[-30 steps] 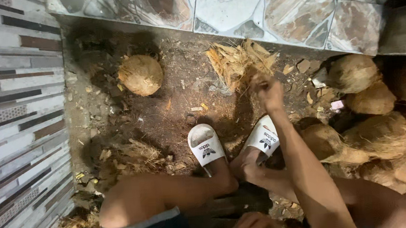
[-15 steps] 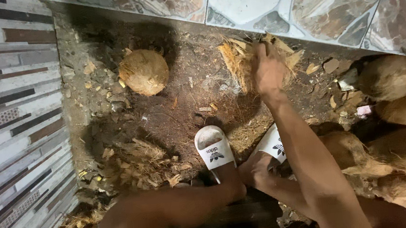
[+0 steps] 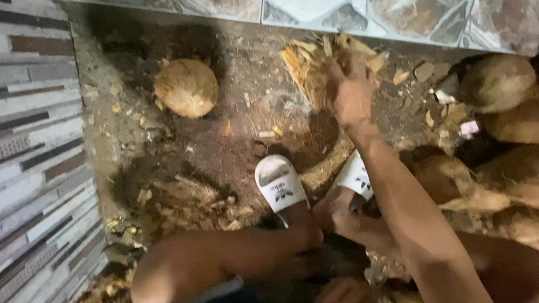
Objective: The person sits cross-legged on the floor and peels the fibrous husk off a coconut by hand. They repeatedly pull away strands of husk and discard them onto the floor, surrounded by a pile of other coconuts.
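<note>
The right hand (image 3: 352, 97) reaches to the upper middle of the frame, its fingers closed on a husk piece (image 3: 314, 64) lying on the dirt floor (image 3: 243, 141). The left hand (image 3: 338, 297), at the bottom edge, is too blurred to tell its grip. A husked coconut (image 3: 185, 87) sits upper left.

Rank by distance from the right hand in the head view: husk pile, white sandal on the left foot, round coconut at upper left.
From the right hand:
1. Husk pile, touching it, by the tiled wall.
2. White sandal, below-left, mid-floor.
3. Round coconut, far left, near the striped wall.
</note>
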